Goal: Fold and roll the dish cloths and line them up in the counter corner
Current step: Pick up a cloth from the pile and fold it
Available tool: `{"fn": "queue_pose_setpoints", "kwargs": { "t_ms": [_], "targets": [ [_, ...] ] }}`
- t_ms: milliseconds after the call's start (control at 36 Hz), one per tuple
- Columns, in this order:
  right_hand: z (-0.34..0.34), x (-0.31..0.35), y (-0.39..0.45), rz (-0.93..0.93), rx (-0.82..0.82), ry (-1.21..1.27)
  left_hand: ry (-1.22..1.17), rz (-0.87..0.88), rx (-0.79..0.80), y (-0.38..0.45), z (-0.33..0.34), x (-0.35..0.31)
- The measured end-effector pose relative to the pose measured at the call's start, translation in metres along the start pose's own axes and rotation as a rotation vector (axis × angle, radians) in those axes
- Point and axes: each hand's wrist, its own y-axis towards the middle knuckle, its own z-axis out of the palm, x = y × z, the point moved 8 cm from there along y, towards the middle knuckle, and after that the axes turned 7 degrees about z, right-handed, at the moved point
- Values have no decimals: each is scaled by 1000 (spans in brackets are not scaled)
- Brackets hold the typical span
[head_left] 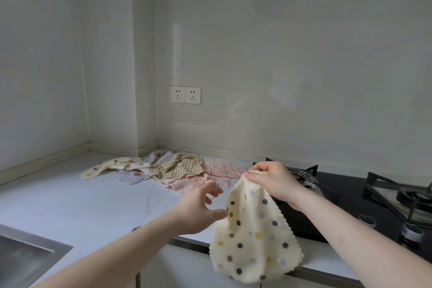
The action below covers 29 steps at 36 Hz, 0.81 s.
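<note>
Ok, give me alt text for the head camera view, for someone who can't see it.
A person's right hand pinches a cream polka-dot dish cloth by its top, hanging above a white counter, while the open left hand reaches toward it. A pile of unfolded cloths lies near the corner; a black gas hob sits right.

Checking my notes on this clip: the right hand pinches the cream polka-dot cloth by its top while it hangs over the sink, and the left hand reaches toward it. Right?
Not quite. In the head view the cream polka-dot cloth hangs over the counter's front edge beside the black stove, not over the sink. The right hand does pinch its top, and the left hand reaches toward it.
</note>
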Motion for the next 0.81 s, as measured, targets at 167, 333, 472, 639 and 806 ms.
{"fn": "queue_pose_setpoints", "kwargs": {
  "t_ms": [167, 333, 472, 639, 806],
  "targets": [
    [-4, 30, -12, -115, 81, 82, 67, -17, -26, 16, 7, -8],
    [-25, 30, -10, -154, -49, 28, 158, -33, -201, 18, -26, 4],
    [-28, 10, -2, -96, -125, -102, 181, -52, -237, 11, -49, 17],
    [-11, -7, 14, -96, -170, -327, 411, -93, -170, 17, -60, 35],
    [-2, -17, 39, -52, -217, -368, 397, -204, -162, 33, -73, 53]
  ]
}}
